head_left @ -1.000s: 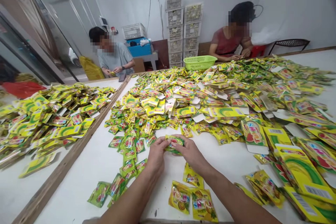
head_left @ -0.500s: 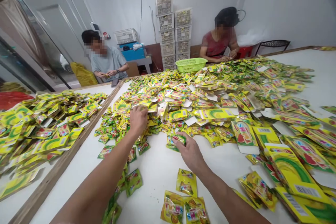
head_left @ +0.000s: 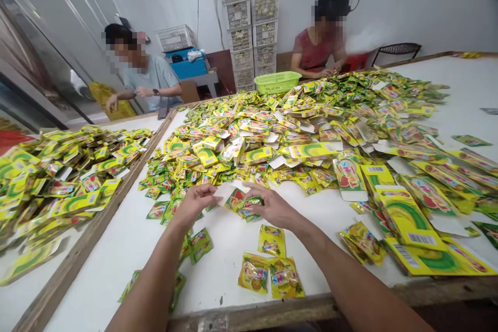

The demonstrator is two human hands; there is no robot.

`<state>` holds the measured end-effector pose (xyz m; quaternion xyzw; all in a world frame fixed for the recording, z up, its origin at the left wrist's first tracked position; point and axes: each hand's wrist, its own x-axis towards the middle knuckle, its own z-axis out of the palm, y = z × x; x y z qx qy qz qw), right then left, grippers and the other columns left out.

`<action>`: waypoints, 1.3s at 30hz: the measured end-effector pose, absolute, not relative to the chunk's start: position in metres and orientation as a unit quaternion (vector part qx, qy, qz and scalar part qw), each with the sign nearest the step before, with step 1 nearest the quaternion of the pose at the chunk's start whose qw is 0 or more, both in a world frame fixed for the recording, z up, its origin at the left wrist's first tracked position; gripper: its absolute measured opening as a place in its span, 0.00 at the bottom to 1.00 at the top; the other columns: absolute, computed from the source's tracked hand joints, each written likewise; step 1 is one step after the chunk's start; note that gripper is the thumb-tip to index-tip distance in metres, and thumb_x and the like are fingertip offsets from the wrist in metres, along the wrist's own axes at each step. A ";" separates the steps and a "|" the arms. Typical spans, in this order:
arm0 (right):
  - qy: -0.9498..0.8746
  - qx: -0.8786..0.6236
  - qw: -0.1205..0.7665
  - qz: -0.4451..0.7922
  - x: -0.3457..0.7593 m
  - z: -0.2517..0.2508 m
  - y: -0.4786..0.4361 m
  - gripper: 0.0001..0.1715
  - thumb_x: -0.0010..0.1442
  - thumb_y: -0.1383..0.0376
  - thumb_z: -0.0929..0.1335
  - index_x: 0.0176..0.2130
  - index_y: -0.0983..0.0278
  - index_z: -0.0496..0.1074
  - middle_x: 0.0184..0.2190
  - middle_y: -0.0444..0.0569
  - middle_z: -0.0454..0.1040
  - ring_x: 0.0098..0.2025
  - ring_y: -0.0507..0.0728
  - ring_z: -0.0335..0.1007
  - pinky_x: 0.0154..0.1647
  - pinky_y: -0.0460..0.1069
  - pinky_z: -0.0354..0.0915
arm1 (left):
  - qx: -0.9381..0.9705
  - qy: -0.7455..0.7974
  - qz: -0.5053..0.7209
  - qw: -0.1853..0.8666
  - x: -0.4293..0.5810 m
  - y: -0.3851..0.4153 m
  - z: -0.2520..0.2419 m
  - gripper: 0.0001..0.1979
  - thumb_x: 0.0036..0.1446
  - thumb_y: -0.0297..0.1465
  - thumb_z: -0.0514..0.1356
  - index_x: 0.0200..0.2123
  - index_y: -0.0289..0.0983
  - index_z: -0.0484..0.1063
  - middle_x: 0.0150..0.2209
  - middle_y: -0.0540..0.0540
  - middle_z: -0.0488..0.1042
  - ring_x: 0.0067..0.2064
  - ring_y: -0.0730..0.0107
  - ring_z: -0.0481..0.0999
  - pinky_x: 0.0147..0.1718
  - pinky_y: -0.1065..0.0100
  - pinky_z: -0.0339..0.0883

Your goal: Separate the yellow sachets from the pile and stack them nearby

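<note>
Over the white table [head_left: 229, 259], my left hand [head_left: 196, 205] pinches the pale flap of a small printed carton [head_left: 234, 198] between thumb and fingers. On the carton's other side, my right hand [head_left: 274, 206] has its thumb and fingers closed on a green candy packet [head_left: 252, 208]. Packet and carton overlap; I cannot tell whether the packet is inside the carton's end. Below my hands lie a few yellow packets [head_left: 271, 240], and green packets [head_left: 200, 245] lie beside my left forearm. A large heap of cartons and packets [head_left: 257, 154] spreads just beyond both hands.
A wooden strip [head_left: 97, 218] divides the table, with another carton pile [head_left: 78, 166] on its left. Larger cartons [head_left: 412, 223] lie at the right. A green basket [head_left: 277, 82] stands behind the heap. Two people [head_left: 150, 75] sit across the table, near stacked crates [head_left: 239, 36].
My left hand has drawn back from the heap with a carton, bringing it to the packet in my right hand. The view has shifted, and the left co-worker's hands have moved apart.
</note>
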<state>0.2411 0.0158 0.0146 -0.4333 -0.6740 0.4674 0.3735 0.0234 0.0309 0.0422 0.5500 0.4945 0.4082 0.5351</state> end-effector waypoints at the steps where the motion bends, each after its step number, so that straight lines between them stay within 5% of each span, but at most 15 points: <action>1: -0.670 -0.434 0.351 0.488 0.239 0.012 0.016 0.09 0.48 0.65 0.69 0.34 0.62 0.75 0.43 0.49 0.74 0.47 0.58 0.68 0.46 0.51 0.64 | 0.524 0.480 0.423 0.562 0.025 0.028 0.037 0.09 0.40 0.34 0.67 0.23 0.35 0.74 0.22 0.49 0.73 0.24 0.72 0.70 0.27 0.70 0.64; 4: -0.621 -0.453 0.333 0.546 0.231 0.004 0.017 0.13 0.48 0.61 0.70 0.35 0.64 0.73 0.28 0.43 0.75 0.32 0.54 0.71 0.35 0.49 0.65 | 0.467 0.427 0.448 0.632 0.037 0.021 0.022 0.14 0.43 0.38 0.66 0.31 0.35 0.74 0.28 0.45 0.76 0.30 0.68 0.74 0.32 0.69 0.66; 7: -0.551 -0.449 0.380 0.592 0.227 -0.003 0.021 0.18 0.46 0.57 0.71 0.36 0.65 0.72 0.25 0.43 0.74 0.29 0.54 0.70 0.33 0.48 0.65 | 0.458 0.396 0.436 0.666 0.050 0.019 0.010 0.22 0.41 0.35 0.69 0.41 0.37 0.70 0.33 0.44 0.77 0.34 0.65 0.76 0.34 0.68 0.67; 11: -0.540 -0.461 0.400 0.580 0.232 0.000 0.026 0.18 0.44 0.57 0.71 0.35 0.65 0.72 0.29 0.45 0.75 0.31 0.55 0.70 0.34 0.50 0.66 | 0.446 0.440 0.454 0.633 0.050 0.024 0.002 0.23 0.37 0.34 0.71 0.37 0.37 0.67 0.22 0.51 0.74 0.24 0.70 0.73 0.27 0.71 0.65; 16: -0.485 -0.531 0.530 0.450 0.245 0.012 0.032 0.21 0.46 0.53 0.70 0.38 0.63 0.70 0.26 0.44 0.72 0.30 0.55 0.68 0.31 0.49 0.64 | 0.501 0.476 0.386 0.612 0.043 0.024 0.008 0.18 0.35 0.35 0.71 0.30 0.35 0.71 0.18 0.53 0.69 0.22 0.73 0.69 0.22 0.74 0.58; 24: -0.624 -0.577 0.357 0.388 0.250 0.017 0.028 0.11 0.50 0.62 0.67 0.35 0.60 0.74 0.21 0.41 0.68 0.24 0.52 0.61 0.27 0.46 0.56 | 0.560 0.500 0.377 0.543 0.047 0.019 0.012 0.17 0.46 0.43 0.64 0.31 0.33 0.74 0.25 0.49 0.71 0.24 0.75 0.66 0.22 0.75 0.58; 29: -0.652 -0.539 0.391 0.362 0.250 0.015 0.027 0.06 0.48 0.64 0.68 0.30 0.61 0.75 0.28 0.43 0.72 0.31 0.53 0.65 0.32 0.46 0.58 | 0.557 0.471 0.317 0.606 0.043 0.018 0.013 0.17 0.44 0.41 0.66 0.31 0.34 0.73 0.23 0.49 0.71 0.23 0.75 0.66 0.21 0.75 0.57; 35: -0.667 -0.500 0.400 0.381 0.242 0.013 0.024 0.10 0.49 0.60 0.70 0.32 0.62 0.75 0.24 0.41 0.69 0.25 0.50 0.59 0.27 0.45 0.56 | 0.534 0.467 0.354 0.609 0.044 0.020 0.012 0.15 0.43 0.40 0.67 0.28 0.34 0.73 0.20 0.51 0.69 0.21 0.78 0.63 0.19 0.76 0.55; 39: -0.666 -0.525 0.401 0.346 0.240 0.017 0.022 0.14 0.53 0.61 0.67 0.41 0.61 0.74 0.33 0.45 0.71 0.27 0.51 0.60 0.31 0.47 0.59 | 0.488 0.459 0.403 0.624 0.047 0.021 0.008 0.16 0.42 0.40 0.68 0.28 0.34 0.74 0.23 0.49 0.73 0.22 0.77 0.67 0.22 0.75 0.60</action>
